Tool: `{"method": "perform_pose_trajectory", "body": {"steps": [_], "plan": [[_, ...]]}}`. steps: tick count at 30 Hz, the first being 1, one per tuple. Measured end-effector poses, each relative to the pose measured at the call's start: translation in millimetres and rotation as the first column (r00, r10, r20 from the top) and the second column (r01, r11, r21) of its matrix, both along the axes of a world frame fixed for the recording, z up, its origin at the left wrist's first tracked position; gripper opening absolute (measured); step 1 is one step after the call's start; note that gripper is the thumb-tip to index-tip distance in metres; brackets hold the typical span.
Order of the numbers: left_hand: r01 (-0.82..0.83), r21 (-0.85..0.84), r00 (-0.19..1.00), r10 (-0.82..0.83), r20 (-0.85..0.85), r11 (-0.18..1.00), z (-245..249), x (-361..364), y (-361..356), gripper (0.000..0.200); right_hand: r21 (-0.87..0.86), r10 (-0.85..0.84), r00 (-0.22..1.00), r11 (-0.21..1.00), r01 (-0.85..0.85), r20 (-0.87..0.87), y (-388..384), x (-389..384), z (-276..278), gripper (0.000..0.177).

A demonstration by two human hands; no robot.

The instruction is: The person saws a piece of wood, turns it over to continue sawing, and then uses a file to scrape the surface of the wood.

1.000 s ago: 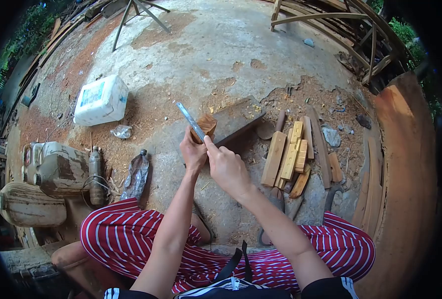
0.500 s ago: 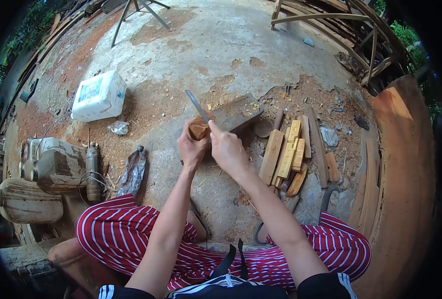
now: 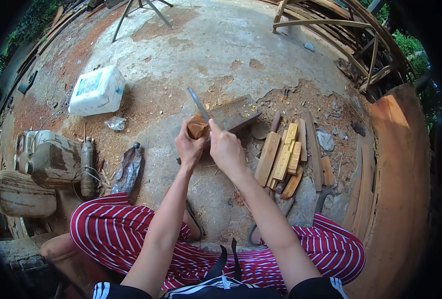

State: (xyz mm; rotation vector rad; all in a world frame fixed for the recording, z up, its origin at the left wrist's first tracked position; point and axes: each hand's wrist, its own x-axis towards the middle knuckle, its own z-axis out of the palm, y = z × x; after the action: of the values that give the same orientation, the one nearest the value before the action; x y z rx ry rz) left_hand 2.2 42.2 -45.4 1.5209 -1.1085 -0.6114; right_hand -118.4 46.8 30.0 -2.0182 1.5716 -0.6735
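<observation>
Fingers (image 3: 185, 135) of the left hand (image 3: 188, 148) are curled tight round a small reddish-brown wood block (image 3: 197, 126), held just above the concrete floor (image 3: 216, 45) in front of the person's knees. The right hand (image 3: 227, 150) is closed too, its fingers (image 3: 216, 131) wrapped about the lower end of a long, narrow metal blade (image 3: 199, 103). The blade slants up and to the left, and its lower part lies against the block's right side. Both hands touch at the block. Just behind them a dark flat slab (image 3: 236, 112) lies on the floor, strewn with pale chips. To the right, near the right hand, is a pile of cut wooden sticks (image 3: 283, 155). Well apart on the left lie a crushed plastic bottle (image 3: 127, 170), a white jerrycan (image 3: 96, 90) and a grimy canister (image 3: 51, 160). Red-and-white striped trousers (image 3: 116, 234) fill the lower view.
</observation>
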Motion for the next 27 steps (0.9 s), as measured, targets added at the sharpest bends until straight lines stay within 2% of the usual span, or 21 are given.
{"method": "perform_pose_trajectory", "body": {"steps": [3, 5, 7, 9, 11, 12, 15, 17, 18, 19, 20, 21, 23, 24, 26, 27], "plan": [[-0.005, -0.076, 0.999, 0.008, 0.034, 0.997, 1, 4, -2, 0.045, -0.019, -0.009, 1.0, 1.0, 0.009, -0.004, -20, -2, -16, 0.038], [-0.023, 0.012, 0.999, 0.023, -0.049, 1.0, 8, 1, -1, 0.044, -0.031, 0.056, 0.995, 0.998, -0.058, -0.082, 9, 1, -6, 0.04], [-0.01, 0.078, 0.999, 0.013, -0.049, 0.997, 5, 1, -3, 0.045, 0.04, 0.086, 0.99, 0.996, -0.082, -0.112, 31, 6, 12, 0.037], [-0.009, 0.002, 1.0, 0.009, -0.021, 1.0, 5, 2, -2, 0.045, 0.019, 0.057, 0.997, 0.998, -0.058, 0.043, 10, 3, 0, 0.036], [0.004, 0.022, 1.0, -0.004, 0.003, 1.0, 8, 2, 0, 0.045, 0.108, -0.009, 1.0, 0.994, 0.007, 0.019, -16, 2, 3, 0.036], [0.011, -0.009, 0.999, -0.012, -0.031, 1.0, 2, 3, -3, 0.044, 0.094, -0.015, 1.0, 0.995, 0.014, 0.02, -21, 0, 1, 0.036], [0.067, -0.071, 0.99, -0.075, -0.122, 0.995, -5, 8, -4, 0.044, 0.016, 0.059, 0.997, 0.998, -0.06, 0.045, -34, -6, -31, 0.037], [0.101, -0.068, 0.989, -0.108, -0.105, 0.993, -10, 12, -5, 0.045, -0.303, 0.139, 0.971, 0.95, -0.076, 0.194, -36, -14, -60, 0.038], [0.096, -0.066, 0.989, -0.103, -0.107, 0.993, -9, 18, -5, 0.045, -0.3, 0.143, 0.971, 0.95, -0.08, 0.193, -34, -20, -52, 0.038], [0.226, -0.007, 0.959, -0.224, -0.171, 0.974, -5, 27, -7, 0.048, 0.201, 0.007, 0.854, 0.971, -0.13, 0.519, -32, -28, -33, 0.039], [0.354, 0.041, 0.911, -0.334, -0.242, 0.935, -1, 36, -9, 0.052, 0.606, -0.275, 0.679, 0.731, -0.312, 0.681, -32, -32, -19, 0.041], [0.347, 0.036, 0.913, -0.329, -0.243, 0.937, 5, 45, -10, 0.052, 0.604, -0.267, 0.683, 0.732, -0.316, 0.68, -30, -32, -16, 0.041], [0.502, 0.106, 0.805, -0.419, -0.421, 0.858, 13, 64, -11, 0.058, 0.646, -0.423, 0.505, 0.623, -0.44, 0.752, -22, -32, -14, 0.047], [0.612, 0.134, 0.745, -0.512, -0.428, 0.779, 13, 78, -13, 0.062, 0.647, -0.416, 0.513, 0.618, -0.446, 0.751, -20, -29, -15, 0.047], [0.627, 0.155, 0.73, -0.507, -0.458, 0.763, 11, 90, -16, 0.064, 0.611, -0.45, 0.42, 0.657, -0.443, 0.788, -19, -22, -18, 0.047], [0.653, 0.18, 0.709, -0.51, -0.487, 0.736, 10, 94, -18, 0.066, 0.611, -0.442, 0.43, 0.651, -0.45, 0.788, -16, -17, -22, 0.047]]}}
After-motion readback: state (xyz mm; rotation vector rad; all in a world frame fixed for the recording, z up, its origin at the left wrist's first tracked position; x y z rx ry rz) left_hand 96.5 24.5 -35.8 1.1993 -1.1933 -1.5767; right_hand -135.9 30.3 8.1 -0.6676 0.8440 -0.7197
